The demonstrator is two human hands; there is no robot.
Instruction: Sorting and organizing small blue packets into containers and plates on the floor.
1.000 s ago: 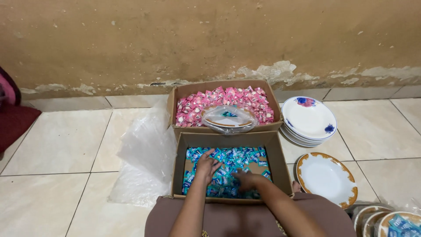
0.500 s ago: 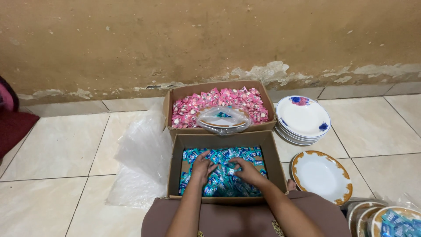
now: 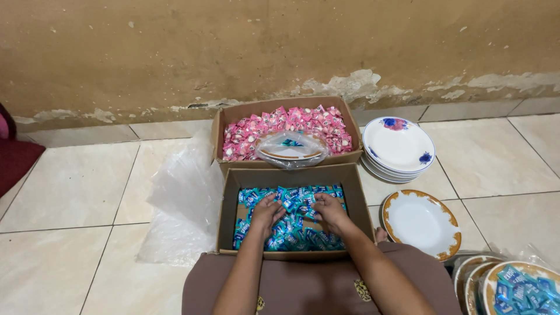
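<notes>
Currently both hands are down in the near cardboard box (image 3: 228,217) on the floor: left hand (image 3: 267,213) and right hand (image 3: 331,212) rest on the blue wrapped candies (image 3: 294,230), fingers curled narrow, apparently gathering a handful. Judged step: scooping candies. Next calls for closing around a bunch and lifting clear.

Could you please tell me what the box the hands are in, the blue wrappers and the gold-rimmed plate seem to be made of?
The brown open box looks like matte corrugated cardboard, with folded flaps. The small blue sweet wrappers seem to be glossy plastic film, since they glint. The white gold-rimmed plate looks like glazed ceramic, though melamine is possible. Both hands rest in the wrappers.
</notes>
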